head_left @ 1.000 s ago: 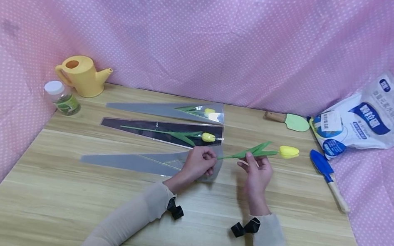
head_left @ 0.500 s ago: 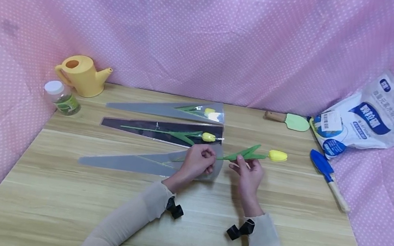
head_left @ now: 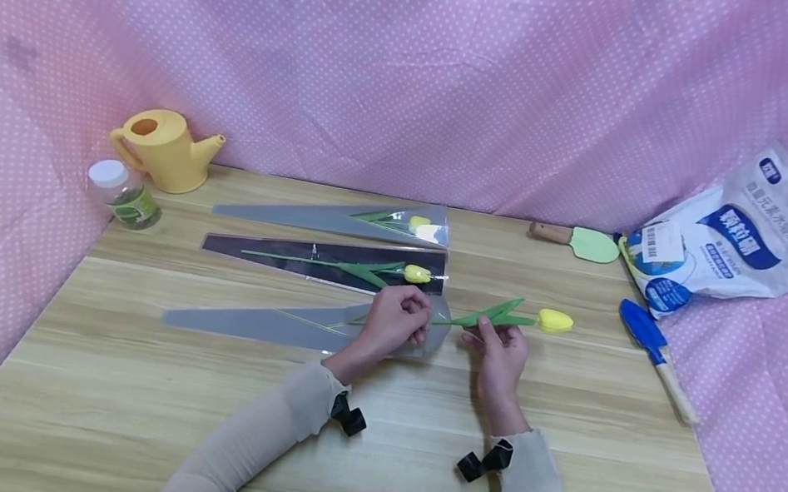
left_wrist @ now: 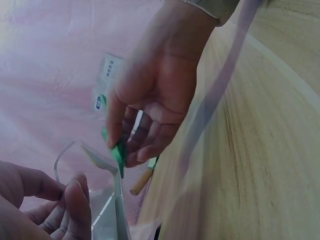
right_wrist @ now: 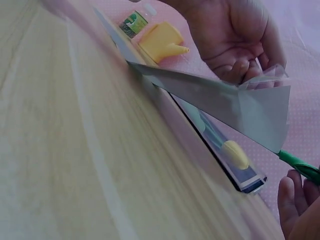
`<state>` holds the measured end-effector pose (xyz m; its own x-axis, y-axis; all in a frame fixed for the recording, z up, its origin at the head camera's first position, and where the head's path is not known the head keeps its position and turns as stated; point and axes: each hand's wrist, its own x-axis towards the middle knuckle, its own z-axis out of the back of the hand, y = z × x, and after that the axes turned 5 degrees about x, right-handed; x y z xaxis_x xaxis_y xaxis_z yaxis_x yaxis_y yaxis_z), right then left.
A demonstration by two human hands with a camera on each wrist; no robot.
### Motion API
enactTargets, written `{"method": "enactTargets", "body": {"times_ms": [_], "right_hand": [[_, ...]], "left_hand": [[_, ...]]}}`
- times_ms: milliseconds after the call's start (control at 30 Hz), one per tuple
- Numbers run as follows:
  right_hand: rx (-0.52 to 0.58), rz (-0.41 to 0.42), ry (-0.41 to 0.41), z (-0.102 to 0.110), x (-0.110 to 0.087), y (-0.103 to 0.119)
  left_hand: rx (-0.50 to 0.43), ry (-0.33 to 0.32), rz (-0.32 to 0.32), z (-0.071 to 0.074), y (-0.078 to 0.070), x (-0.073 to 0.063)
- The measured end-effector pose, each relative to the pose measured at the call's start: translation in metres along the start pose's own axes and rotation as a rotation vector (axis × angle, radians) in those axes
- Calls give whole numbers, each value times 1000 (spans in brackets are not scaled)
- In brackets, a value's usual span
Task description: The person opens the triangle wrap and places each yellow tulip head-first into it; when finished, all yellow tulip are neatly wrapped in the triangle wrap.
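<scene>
My left hand (head_left: 394, 323) pinches the upper film at the wide mouth of a grey flower sleeve (head_left: 240, 322), holding the mouth apart. In the right wrist view the sleeve (right_wrist: 210, 95) slopes up from the table to those fingers. A yellow tulip (head_left: 554, 321) with green leaves is in my right hand (head_left: 502, 362), gripped between thumb and fingers at the leaves. Its stem runs leftward into the sleeve's mouth, and a thin line of it shows through the film. The bloom and leaves are outside, pointing right.
Behind lie a dark sleeve (head_left: 272, 254) and another grey sleeve (head_left: 292, 215), each with a yellow tulip. A yellow watering can (head_left: 168, 155) and a jar (head_left: 131, 202) stand back left. At right are a green trowel (head_left: 594, 246), a blue trowel (head_left: 643, 327) and a fertilizer bag (head_left: 743, 236).
My right hand has moved left with the tulip, sliding its stem farther into the grey sleeve, then lowered slightly. My left hand stays at the sleeve's mouth, nearly still.
</scene>
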<state>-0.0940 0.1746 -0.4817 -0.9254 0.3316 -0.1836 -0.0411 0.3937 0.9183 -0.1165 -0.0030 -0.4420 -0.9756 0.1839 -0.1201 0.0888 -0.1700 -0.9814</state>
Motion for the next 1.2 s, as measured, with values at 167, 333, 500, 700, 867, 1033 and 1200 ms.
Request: {"method": "enactTargets", "body": {"times_ms": [167, 333, 500, 700, 867, 1033, 1200], "right_hand": [[23, 24, 13, -3, -3, 3], [58, 60, 18, -8, -6, 6], [56, 81, 29, -10, -8, 9], [62, 114, 20, -9, -5, 18], [115, 153, 0, -10, -2, 25], [80, 140, 14, -14, -5, 27], [27, 126, 45, -19, -10, 23]], "left_hand": [[0, 8, 9, -1, 1, 0], [12, 8, 4, -1, 2, 0], [32, 10, 10, -2, 3, 0], [33, 2, 2, -3, 4, 1], [40, -2, -1, -3, 2, 0], [55, -1, 12, -3, 2, 0], [62, 6, 18, -3, 2, 0]]}}
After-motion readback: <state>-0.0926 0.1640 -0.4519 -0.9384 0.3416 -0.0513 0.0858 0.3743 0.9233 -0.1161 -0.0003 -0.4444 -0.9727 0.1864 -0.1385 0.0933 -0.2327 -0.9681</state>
